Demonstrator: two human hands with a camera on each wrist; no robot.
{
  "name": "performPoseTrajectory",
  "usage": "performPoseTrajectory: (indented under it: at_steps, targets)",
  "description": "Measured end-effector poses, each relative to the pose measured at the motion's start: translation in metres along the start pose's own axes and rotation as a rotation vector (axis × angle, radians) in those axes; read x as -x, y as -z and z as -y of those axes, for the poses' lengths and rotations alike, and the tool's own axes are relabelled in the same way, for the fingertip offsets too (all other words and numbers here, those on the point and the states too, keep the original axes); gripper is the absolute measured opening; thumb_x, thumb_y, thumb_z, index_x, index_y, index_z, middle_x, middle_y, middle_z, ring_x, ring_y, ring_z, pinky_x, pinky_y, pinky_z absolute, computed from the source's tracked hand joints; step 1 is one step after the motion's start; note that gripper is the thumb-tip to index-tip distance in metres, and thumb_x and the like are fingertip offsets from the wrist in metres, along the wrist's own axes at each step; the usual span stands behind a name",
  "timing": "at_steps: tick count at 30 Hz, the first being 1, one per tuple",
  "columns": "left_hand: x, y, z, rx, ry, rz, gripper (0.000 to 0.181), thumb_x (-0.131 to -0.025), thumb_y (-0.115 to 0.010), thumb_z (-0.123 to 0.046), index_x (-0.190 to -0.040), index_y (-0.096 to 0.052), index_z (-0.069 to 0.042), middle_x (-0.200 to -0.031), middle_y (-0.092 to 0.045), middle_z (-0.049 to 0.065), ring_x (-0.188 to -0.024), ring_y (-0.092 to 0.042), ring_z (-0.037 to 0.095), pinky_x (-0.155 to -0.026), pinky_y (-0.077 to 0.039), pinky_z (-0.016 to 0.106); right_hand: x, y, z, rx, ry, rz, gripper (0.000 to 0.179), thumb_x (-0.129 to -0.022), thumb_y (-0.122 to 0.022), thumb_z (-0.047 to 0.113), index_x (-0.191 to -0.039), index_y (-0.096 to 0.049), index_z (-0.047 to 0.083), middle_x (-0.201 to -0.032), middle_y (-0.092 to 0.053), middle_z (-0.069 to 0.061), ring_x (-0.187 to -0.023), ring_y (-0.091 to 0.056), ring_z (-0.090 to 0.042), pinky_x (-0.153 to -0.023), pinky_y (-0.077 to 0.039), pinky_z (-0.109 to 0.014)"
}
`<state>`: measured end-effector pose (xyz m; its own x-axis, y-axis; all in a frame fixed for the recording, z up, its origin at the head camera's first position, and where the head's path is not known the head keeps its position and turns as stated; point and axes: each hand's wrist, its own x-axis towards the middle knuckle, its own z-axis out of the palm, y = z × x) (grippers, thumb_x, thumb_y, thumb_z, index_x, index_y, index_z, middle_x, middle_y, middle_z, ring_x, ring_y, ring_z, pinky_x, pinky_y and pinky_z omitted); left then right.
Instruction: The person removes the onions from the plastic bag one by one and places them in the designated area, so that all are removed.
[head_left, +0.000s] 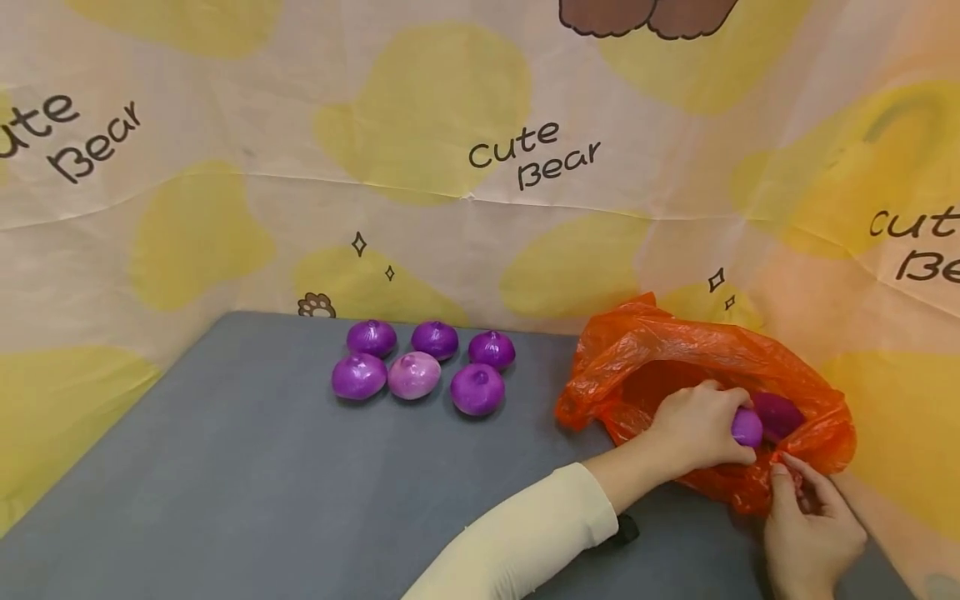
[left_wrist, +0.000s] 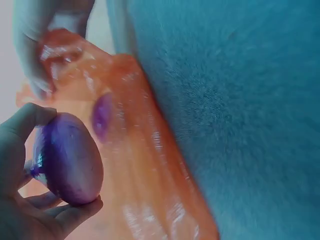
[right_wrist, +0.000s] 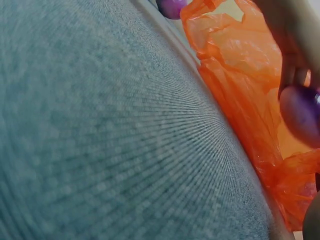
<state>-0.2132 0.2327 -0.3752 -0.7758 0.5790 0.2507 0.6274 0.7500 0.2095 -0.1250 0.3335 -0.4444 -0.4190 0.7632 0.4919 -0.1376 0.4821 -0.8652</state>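
Observation:
My left hand (head_left: 696, 425) grips a shiny purple onion (left_wrist: 72, 159) at the mouth of an orange plastic bag (head_left: 690, 337). Its thumb and fingers wrap round the onion's sides. Deeper in the bag another purple onion (head_left: 780, 415) shows in darker tone. At the bag's near right edge, my right hand (head_left: 813, 529) pinches the crumpled rim between thumb and fingers. In the right wrist view the held onion (right_wrist: 301, 115) hangs beside the orange plastic.
Two rows of purple onions (head_left: 478, 389) stand at the back middle of the grey table (head_left: 285, 475), one of them paler (head_left: 415, 375). A small black object (head_left: 624, 531) lies beside the left sleeve (head_left: 525, 525). A printed cloth (head_left: 420, 108) rises behind the table.

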Motion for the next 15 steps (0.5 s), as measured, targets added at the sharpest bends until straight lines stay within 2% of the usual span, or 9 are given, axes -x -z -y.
performPoseTrajectory:
  at_steps: [4,8,15]
  targets:
    - [0.021,0.016,0.002,-0.014,-0.059,0.010,0.055,-0.075,-0.077,-0.066,-0.125,-0.060,-0.047,-0.116,-0.062,-0.021,-0.082,-0.055,-0.007,-0.060,-0.042,0.008,0.001,0.000,-0.002,0.001,-0.013,0.005,0.022,-0.089,-0.076,0.014,-0.104,-0.079,-0.001,-0.061,-0.053,0.036,-0.051,-0.044,0.014,-0.054,-0.038,0.000]
    - [0.038,0.036,0.013,-0.013,-0.103,0.002,0.054,-0.077,-0.076,-0.063,-0.126,-0.060,-0.046,-0.121,-0.060,-0.020,-0.087,-0.057,-0.007,-0.062,-0.041,0.006,-0.002,-0.002,-0.002,-0.031,-0.034,0.007,0.021,-0.089,-0.076,0.013,-0.105,-0.078,-0.001,-0.063,-0.056,0.036,-0.052,-0.046,0.014,-0.054,-0.040,-0.001]
    - [0.071,0.061,0.037,0.084,-0.128,-0.088,0.053,-0.078,-0.077,-0.060,-0.126,-0.063,-0.043,-0.126,-0.061,-0.018,-0.086,-0.058,-0.006,-0.063,-0.039,0.004,-0.003,-0.001,-0.002,-0.057,-0.084,0.022,0.022,-0.089,-0.075,0.012,-0.108,-0.078,0.001,-0.070,-0.062,0.038,-0.058,-0.054,0.017,-0.058,-0.043,0.001]
